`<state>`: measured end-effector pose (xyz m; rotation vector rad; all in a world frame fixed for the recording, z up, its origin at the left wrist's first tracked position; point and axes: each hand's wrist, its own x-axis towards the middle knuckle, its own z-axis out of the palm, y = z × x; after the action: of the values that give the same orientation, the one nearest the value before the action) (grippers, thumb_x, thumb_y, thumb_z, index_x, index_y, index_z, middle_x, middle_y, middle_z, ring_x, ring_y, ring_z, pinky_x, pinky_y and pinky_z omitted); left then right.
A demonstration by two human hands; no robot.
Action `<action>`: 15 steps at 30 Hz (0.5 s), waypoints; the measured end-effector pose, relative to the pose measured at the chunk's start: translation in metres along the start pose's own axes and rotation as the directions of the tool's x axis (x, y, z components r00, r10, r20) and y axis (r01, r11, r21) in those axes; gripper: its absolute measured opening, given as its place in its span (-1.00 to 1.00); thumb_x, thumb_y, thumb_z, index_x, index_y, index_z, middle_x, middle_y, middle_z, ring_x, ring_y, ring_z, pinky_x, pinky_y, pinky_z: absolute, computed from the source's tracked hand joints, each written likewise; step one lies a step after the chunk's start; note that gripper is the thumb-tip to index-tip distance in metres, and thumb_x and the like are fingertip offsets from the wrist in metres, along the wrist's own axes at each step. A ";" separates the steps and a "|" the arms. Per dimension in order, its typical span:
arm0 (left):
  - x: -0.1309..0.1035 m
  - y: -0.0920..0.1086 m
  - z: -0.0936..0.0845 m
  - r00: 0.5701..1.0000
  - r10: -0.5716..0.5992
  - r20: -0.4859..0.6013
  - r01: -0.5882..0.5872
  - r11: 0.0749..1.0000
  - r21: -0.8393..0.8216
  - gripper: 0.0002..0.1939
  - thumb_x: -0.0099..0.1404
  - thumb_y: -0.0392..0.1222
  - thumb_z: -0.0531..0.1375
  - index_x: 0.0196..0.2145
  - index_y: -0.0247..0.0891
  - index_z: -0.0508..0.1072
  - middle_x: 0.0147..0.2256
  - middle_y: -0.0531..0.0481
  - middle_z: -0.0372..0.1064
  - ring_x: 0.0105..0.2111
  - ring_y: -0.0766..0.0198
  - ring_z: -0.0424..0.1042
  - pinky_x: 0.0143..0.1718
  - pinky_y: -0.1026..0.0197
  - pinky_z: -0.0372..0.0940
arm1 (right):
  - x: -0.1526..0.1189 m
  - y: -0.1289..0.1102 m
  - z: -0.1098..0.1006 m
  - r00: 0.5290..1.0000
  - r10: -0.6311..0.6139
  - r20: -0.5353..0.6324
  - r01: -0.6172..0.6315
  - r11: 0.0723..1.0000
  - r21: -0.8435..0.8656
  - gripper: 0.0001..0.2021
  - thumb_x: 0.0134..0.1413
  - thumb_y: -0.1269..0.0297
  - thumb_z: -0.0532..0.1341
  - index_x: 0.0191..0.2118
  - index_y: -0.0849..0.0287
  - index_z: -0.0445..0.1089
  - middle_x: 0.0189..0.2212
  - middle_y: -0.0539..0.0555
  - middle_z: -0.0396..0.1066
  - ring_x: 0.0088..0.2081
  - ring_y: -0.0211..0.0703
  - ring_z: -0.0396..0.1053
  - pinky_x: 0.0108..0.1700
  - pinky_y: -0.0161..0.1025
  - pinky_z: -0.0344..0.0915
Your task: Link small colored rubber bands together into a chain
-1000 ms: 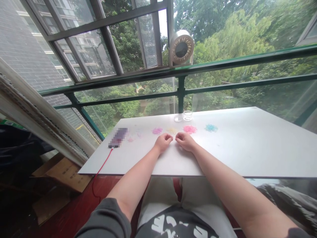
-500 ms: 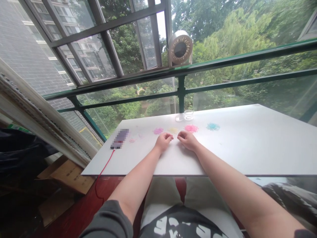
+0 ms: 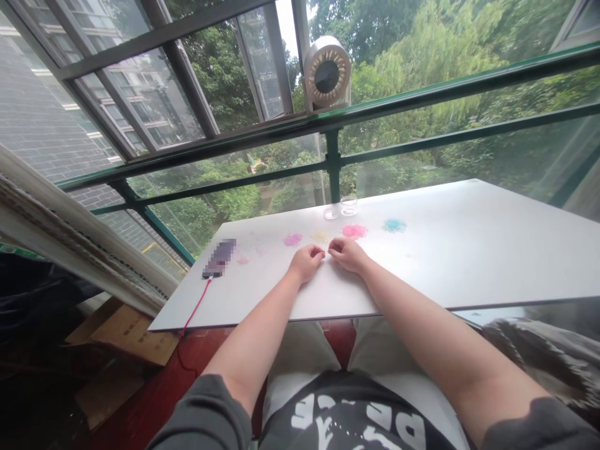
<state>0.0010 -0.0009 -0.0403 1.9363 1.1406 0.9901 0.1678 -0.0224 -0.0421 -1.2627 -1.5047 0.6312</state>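
Note:
Over the white table [image 3: 422, 269], my left hand [image 3: 308, 262] is closed, its fingertips pinched on something too small to make out. My right hand [image 3: 345, 255] is closed in a like pinch, a small gap from the left one. Just behind the hands lie a pale yellow pile [image 3: 320, 236] and a bright pink pile [image 3: 355, 232] of small bits. A purple pile [image 3: 293, 239] is behind my left hand. Further right is a teal pile [image 3: 394, 225].
Two clear round containers, one [image 3: 349, 205] beside a lower one [image 3: 331, 213], stand at the back edge. A pixelated phone-like object [image 3: 219, 258] with a red cable [image 3: 197, 304] lies at the left. A round fan-like device [image 3: 327, 75] is on the green railing [image 3: 375, 112].
The view has tilted and shifted slightly. My two hands have come a little closer together, both still pinched. The piles and containers have stayed in place on the table.

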 end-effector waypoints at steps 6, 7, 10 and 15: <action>-0.004 0.003 -0.001 0.998 0.019 0.053 -0.023 0.997 0.078 -0.85 0.08 -0.16 0.20 -0.40 -0.25 0.51 -0.40 -0.01 0.47 -0.39 0.28 0.38 -0.30 0.26 0.24 | 0.009 0.015 -0.019 0.927 0.167 -0.335 -0.108 0.976 0.188 -0.85 -0.08 0.27 0.04 -0.40 0.20 0.28 -0.62 -0.02 0.28 -0.59 -0.29 0.18 -0.52 -0.32 0.15; -0.004 0.003 -0.002 0.998 0.020 0.058 -0.025 0.996 0.085 -0.84 0.08 -0.15 0.20 -0.40 -0.25 0.52 -0.39 -0.02 0.47 -0.38 0.27 0.39 -0.30 0.26 0.24 | 0.011 0.019 -0.024 0.898 0.198 -0.394 -0.119 0.969 0.215 -0.85 -0.07 0.27 0.02 -0.39 0.20 0.26 -0.63 -0.02 0.26 -0.60 -0.30 0.16 -0.55 -0.33 0.13; -0.004 0.004 -0.003 0.997 0.020 0.069 -0.027 0.995 0.100 -0.83 0.08 -0.14 0.21 -0.39 -0.25 0.53 -0.36 -0.03 0.49 -0.36 0.26 0.40 -0.28 0.26 0.25 | 0.012 0.024 -0.034 0.830 0.254 -0.496 -0.127 0.953 0.276 -0.88 -0.08 0.28 0.02 -0.40 0.18 0.22 -0.66 -0.05 0.20 -0.63 -0.32 0.12 -0.59 -0.35 0.10; -0.006 0.008 -0.004 0.997 0.007 0.083 -0.016 0.993 0.116 -0.80 0.07 -0.12 0.22 -0.36 -0.23 0.55 -0.36 -0.02 0.50 -0.37 0.27 0.41 -0.23 0.23 0.27 | 0.011 0.024 -0.033 0.796 0.267 -0.543 -0.109 0.946 0.306 -0.91 -0.13 0.30 0.04 -0.45 0.17 0.23 -0.68 -0.10 0.17 -0.65 -0.34 0.12 -0.59 -0.36 0.09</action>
<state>-0.0013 -0.0086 -0.0333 2.0583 1.1644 0.8582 0.2085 -0.0115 -0.0482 -1.2584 -0.7636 0.4884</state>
